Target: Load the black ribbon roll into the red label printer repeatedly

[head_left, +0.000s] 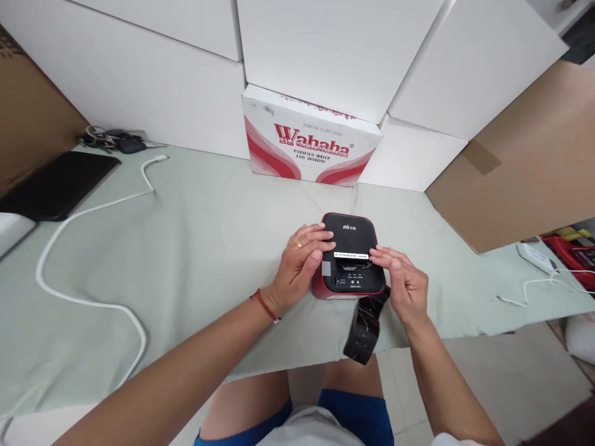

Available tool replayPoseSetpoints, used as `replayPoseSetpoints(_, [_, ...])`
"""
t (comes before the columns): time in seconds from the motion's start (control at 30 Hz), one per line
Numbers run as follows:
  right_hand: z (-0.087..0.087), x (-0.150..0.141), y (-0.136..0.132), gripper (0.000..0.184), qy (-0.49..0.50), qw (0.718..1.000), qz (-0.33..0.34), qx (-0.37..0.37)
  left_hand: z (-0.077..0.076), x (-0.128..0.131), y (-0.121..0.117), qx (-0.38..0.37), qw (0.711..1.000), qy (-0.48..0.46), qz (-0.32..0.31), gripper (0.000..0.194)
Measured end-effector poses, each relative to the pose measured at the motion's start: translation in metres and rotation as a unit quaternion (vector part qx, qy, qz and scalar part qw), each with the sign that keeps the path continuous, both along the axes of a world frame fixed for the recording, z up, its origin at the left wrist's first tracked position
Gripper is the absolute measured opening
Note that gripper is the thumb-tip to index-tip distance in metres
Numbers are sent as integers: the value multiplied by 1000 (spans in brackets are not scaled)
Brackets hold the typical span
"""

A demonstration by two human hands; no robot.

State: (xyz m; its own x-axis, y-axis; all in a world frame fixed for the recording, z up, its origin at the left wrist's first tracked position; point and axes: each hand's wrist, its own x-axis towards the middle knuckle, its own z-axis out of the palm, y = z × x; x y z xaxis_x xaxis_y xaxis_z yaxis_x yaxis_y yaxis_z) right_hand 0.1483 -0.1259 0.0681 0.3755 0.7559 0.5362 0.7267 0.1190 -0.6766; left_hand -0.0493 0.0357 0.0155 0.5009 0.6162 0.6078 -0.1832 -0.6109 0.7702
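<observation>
Pale shirt cloth [307,427] and blue shorts [360,414] lie nearest the camera, below the table's near edge. From either side I see bare forearms reach forward and inward, meeting at a black-topped red device [351,243] on the green-covered table [218,217], directly between both grips. Left grip [295,266]: fingers nearly straight, slightly spread, tips laid on the device's top from its left side, thumb apart from them; it is wide and relaxed. It wears a gold ring [299,243], with a red bracelet [264,305] at the wrist. Right grip [406,285]: fingertips at the top's right edge, thumb drawn close to them. That gap looks narrow; I cannot tell whether anything is pinched. Just below and left of it, a dark, shiny strip [365,328] curls down. Beyond both grips stands a Wahaha carton [313,139]; well left of the left grip snakes a white cable [83,300].
</observation>
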Motion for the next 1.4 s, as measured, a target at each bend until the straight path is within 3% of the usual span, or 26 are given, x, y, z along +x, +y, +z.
replayPoseSetpoints(0.27, [11,-8,1,46,67,997,11,-24,-8,0,5,83,996,-7,-14,31])
replayPoseSetpoints(0.4, [18,-23,-7,43,-41,995,94,-2,-9,0,6,97,995,-6,-13,29])
replayPoseSetpoints(0.5, [16,-30,-20,31,-144,983,105,42,-8,0,6,86,996,10,-14,29])
replayPoseSetpoints(0.67, [-5,-35,-43,34,-185,979,82,42,-8,-1,6,-5,999,1,-52,41])
replayPoseSetpoints(0.83, [-18,-40,-50,42,-167,984,59,35,-11,3,7,-228,966,-12,-121,102])
replayPoseSetpoints(0.93, [-19,-40,-50,43,-160,985,57,33,-9,5,6,-306,935,-17,-176,121])
replayPoseSetpoints(1.13, [-19,-38,-50,42,-164,984,58,33,-3,2,5,-336,919,-15,-204,137])
replayPoseSetpoints(1.4, [-3,-35,-42,34,-177,981,64,44,-3,1,6,-335,918,-8,-211,132])
